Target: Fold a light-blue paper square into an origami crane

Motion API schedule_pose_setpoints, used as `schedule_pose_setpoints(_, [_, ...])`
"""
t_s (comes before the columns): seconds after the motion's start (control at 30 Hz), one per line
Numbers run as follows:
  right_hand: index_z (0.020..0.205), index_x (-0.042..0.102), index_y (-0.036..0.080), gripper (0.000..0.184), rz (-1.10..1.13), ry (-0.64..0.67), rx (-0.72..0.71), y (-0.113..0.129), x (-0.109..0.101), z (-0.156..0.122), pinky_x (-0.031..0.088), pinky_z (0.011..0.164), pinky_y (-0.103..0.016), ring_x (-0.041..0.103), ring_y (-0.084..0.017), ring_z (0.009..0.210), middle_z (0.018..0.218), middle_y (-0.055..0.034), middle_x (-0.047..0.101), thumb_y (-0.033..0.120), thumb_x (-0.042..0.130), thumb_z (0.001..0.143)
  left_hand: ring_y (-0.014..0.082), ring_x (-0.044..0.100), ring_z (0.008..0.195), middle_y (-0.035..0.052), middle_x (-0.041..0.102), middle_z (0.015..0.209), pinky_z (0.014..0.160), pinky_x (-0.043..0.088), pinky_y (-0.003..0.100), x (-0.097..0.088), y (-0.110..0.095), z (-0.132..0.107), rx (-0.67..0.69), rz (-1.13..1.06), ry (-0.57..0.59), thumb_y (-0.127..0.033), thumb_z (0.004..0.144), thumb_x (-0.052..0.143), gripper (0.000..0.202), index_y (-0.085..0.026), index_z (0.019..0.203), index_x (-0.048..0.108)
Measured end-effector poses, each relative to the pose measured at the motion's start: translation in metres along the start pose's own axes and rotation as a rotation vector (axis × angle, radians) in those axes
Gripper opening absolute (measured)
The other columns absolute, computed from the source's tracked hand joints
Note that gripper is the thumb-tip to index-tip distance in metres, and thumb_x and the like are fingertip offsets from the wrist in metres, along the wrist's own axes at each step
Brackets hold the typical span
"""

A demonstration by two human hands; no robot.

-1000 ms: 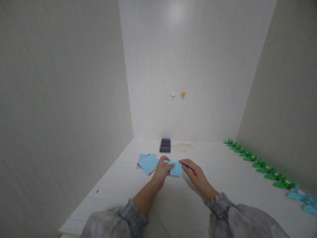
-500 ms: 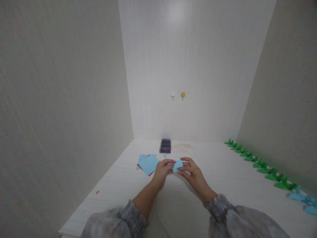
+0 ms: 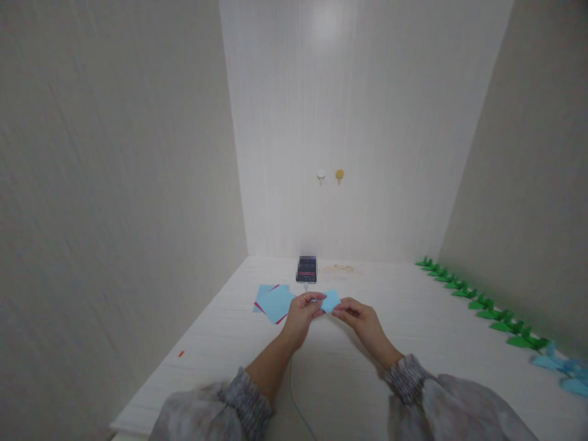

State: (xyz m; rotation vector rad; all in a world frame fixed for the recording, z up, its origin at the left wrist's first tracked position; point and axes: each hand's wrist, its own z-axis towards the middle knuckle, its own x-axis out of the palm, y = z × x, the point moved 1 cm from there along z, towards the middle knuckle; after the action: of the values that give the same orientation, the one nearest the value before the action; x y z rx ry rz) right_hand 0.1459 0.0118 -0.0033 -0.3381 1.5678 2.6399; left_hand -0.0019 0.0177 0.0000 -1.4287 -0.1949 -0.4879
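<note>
A small folded piece of light blue paper (image 3: 330, 301) is held just above the white table (image 3: 413, 318) between both hands. My left hand (image 3: 303, 312) pinches its left edge with thumb and fingers. My right hand (image 3: 356, 315) pinches its right lower edge, fingers curled. Both sleeves are grey and gathered at the wrist.
A loose pile of blue and red paper sheets (image 3: 273, 302) lies left of the hands. A dark phone (image 3: 307, 269) stands at the back with a cable running toward me. Several green folded paper figures (image 3: 478, 304) line the right wall, blue ones (image 3: 560, 367) nearer. Two hooks (image 3: 329, 176) are on the back wall.
The blue paper went from a wider flat piece to a smaller folded one. Both hands have drawn closer together and lifted it slightly.
</note>
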Motion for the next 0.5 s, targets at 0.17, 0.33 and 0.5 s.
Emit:
schedule_pose_setpoints(0.17, [0.063,0.060,0.017,0.015,-0.010,-0.002,0.031,0.0054,-0.0011,-0.0005,0.038,0.059,-0.023,0.050,-0.012,0.063,0.066,0.0006,0.056,0.032,0.058,0.062,0.0075,0.047,0.048,-0.0037,0.050,0.048,0.055,0.038,0.022,0.0014,-0.0002,-0.0019,-0.018,0.060,0.033,-0.022,0.055,0.062,0.024,-0.014,0.076,0.058])
schedule_pose_setpoints(0.33, [0.060,0.058,0.016,0.015,0.013,-0.002,0.075,0.0046,0.0003,-0.0007,0.037,0.057,-0.023,0.049,-0.012,0.058,0.059,0.0018,0.054,0.031,0.058,0.062,0.0034,0.032,0.040,-0.0078,0.037,0.042,0.045,0.027,0.018,-0.0011,0.0009,-0.0015,0.002,0.142,0.016,-0.021,0.052,0.064,0.028,-0.013,0.078,0.058])
schedule_pose_setpoints(0.5, [0.061,0.056,0.016,0.015,0.045,-0.014,0.123,0.0064,0.0026,-0.0014,0.036,0.056,-0.022,0.049,-0.012,0.056,0.056,0.0021,0.056,0.031,0.054,0.065,0.0028,0.028,0.039,-0.0085,0.034,0.041,0.043,0.023,0.017,0.0004,-0.0008,-0.0020,0.010,0.153,0.041,-0.020,0.051,0.064,0.031,-0.013,0.081,0.057])
